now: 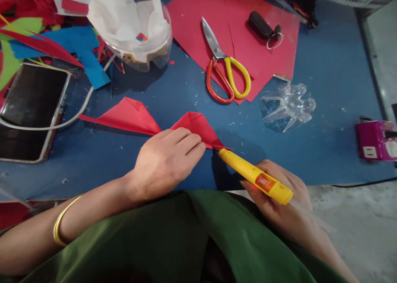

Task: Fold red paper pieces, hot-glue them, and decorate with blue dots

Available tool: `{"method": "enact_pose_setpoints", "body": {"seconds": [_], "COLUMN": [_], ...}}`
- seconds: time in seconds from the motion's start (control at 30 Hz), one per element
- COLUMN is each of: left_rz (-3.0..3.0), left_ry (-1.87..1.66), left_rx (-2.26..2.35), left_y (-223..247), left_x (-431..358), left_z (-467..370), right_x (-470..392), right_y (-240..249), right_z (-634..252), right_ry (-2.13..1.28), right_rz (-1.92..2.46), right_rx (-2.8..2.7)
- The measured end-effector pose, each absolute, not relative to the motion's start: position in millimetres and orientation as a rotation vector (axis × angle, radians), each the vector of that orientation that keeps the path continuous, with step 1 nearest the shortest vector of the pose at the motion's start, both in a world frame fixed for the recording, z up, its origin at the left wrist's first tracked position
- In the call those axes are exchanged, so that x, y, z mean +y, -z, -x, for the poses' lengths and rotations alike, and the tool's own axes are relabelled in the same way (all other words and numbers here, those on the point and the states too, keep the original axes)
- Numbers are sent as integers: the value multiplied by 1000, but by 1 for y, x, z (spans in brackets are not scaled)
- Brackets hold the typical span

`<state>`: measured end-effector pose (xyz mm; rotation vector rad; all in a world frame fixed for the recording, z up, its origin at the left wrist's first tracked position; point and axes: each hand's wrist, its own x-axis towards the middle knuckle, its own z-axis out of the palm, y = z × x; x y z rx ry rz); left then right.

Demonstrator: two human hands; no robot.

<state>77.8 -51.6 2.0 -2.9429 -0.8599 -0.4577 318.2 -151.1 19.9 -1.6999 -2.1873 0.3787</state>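
First: Your left hand (170, 159) lies across the folded red paper (198, 128), back upward and fingers close together. I can't tell whether your thumb pinches from beneath; it is hidden.

Second: Your right hand (288, 219) is wrapped around the yellow glue gun (245, 169), and its dark nozzle (216, 148) points at the paper's lower edge, close to the right-hand tip. It looks as though you are gluing there, though whether metal and paper touch is too small to tell.

First: The paper sits on the blue table (192, 88) in front of you, with a second red peak (127, 117) reaching out to the left. Your knuckles cover the place between the two, so I can't say whether they are joined.

Second: Press just behind the tip so the edge lies flat, and let the nozzle skim rather than push. Paper this thin would probably buckle if you poked it.

First: Mind your fingertips as well. They lie near the nozzle, and a slip could burn you if it is hot, so run the bead away from them.

Second: A thin, even line should serve you better than a blob, which could squeeze past the fold. The scissors (218, 53) lie beyond the paper, clear of your gun.
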Motion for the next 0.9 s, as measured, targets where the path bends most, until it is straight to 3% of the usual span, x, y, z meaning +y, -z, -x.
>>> {"method": "enact_pose_setpoints", "body": {"seconds": [0.9], "left_rz": [2936], "left_ry": [566], "left_rx": [-866], "left_y": [4], "left_x": [-51], "left_z": [-78], "right_x": [-162], "right_y": [-20], "right_z": [-324], "right_ry": [-287], "right_rz": [1799], "right_rx": [-2115]}}
